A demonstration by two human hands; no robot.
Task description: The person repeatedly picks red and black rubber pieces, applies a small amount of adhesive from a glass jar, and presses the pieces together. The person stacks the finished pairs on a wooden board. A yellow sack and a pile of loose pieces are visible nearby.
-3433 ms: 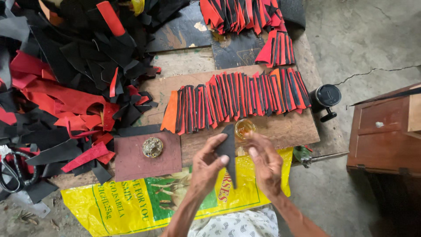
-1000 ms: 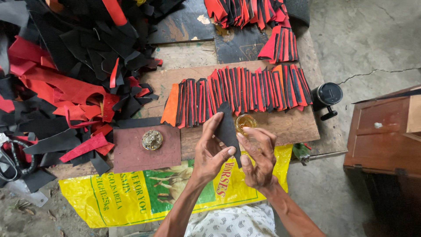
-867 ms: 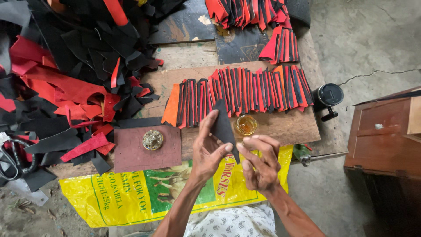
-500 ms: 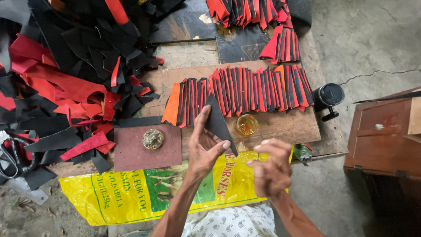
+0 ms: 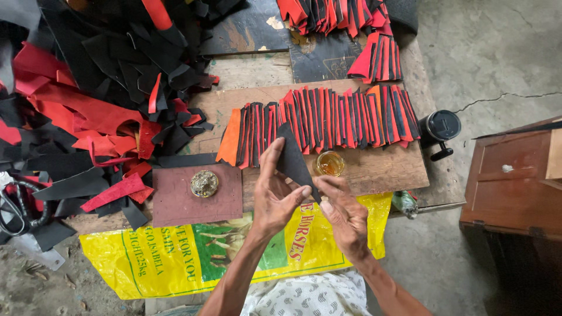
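The left hand [image 5: 278, 196] pinches a black leather piece [image 5: 293, 161] upright over the wooden board [image 5: 380, 169]. The right hand [image 5: 345, 213], fingers loosely curled, touches its lower edge, near a small glass of amber liquid [image 5: 330, 164] below the red-and-black strips [image 5: 328, 120].

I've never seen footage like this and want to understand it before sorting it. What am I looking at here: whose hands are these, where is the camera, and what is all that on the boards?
There is no machine: a person works with bare hands, and a camera on their head looks straight down. The left hand holds up a black pointed piece; the right hand touches its lower edge with its fingertips. Beyond them, on a wooden board, lies a row of red and black strips, laid overlapping, with a small jar of amber liquid in front. To the left lie a loose heap of red and black offcuts and a maroon pad bearing a round metal thing. A yellow printed sack lies nearest the person.
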